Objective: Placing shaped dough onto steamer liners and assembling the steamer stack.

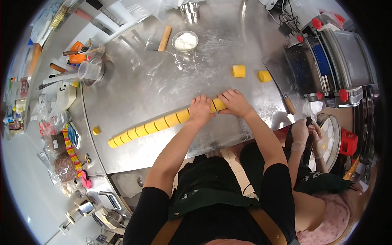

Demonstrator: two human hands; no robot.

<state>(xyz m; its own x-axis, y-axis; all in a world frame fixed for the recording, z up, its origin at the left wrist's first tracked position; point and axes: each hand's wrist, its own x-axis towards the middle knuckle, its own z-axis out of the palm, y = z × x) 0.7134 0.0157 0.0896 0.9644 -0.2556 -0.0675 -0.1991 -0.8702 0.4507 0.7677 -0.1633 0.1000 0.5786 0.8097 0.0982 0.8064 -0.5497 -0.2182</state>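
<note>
A long roll of yellow dough (151, 127), sliced crosswise into several pieces, lies slantwise on the steel table. My left hand (200, 110) is closed over the roll toward its right end, fingers on the far side. Right beside it, my right hand (235, 103) grips the dough piece (219, 103) at that end, its thumb near the left hand. Two cut dough pieces, one (239, 71) and another (265, 76), stand apart beyond my right hand. A small dough end (96, 130) lies off the roll's left tip. My palms hide part of the dough.
A large knife (286, 96) lies at the right, before a dough sheeter (335, 61). Farther back are a bowl of flour (185, 41), a wood-handled scraper (165, 38) and a metal cup (190, 12). A co-worker's gloved hands (304, 134) work over a round tray (332, 141).
</note>
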